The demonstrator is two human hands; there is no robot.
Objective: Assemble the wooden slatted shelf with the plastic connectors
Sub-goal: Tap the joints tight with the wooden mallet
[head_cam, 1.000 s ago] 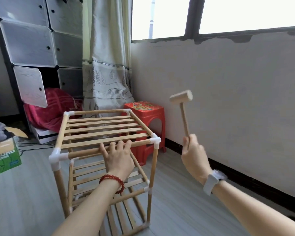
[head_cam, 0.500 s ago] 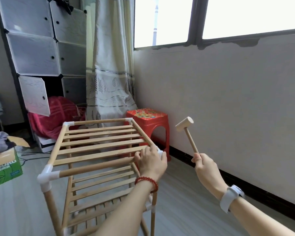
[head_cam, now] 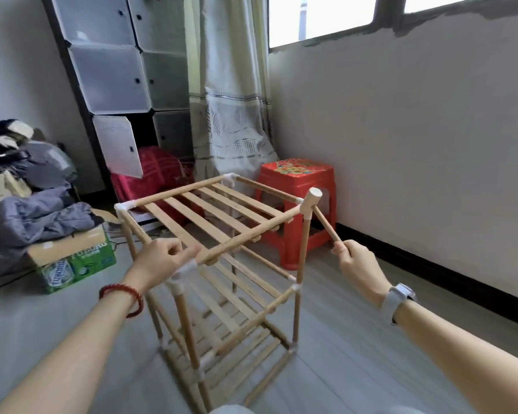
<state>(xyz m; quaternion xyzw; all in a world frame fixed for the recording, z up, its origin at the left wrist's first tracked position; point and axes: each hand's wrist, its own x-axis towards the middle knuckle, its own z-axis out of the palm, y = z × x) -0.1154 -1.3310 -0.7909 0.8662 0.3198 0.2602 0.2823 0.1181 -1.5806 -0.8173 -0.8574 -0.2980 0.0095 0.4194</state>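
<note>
The wooden slatted shelf (head_cam: 222, 213) stands upright on the floor, three tiers joined by white plastic connectors. My left hand (head_cam: 162, 261) grips the top frame at the near corner connector (head_cam: 186, 268), thumb along the front rail. My right hand (head_cam: 358, 264) grips the handle of a small wooden mallet (head_cam: 311, 201). The mallet head rests on the top right corner connector (head_cam: 307, 216), hiding most of it.
A red plastic stool (head_cam: 296, 177) stands just behind the shelf by the wall. A green cardboard box (head_cam: 75, 261) with clothes lies to the left. A cube cabinet (head_cam: 126, 70) and curtain (head_cam: 231, 100) fill the back corner. Grey floor lies around the shelf.
The view has shifted around the shelf. My left hand moved from the right corner to the near corner. The mallet swung down from raised onto the right corner connector.
</note>
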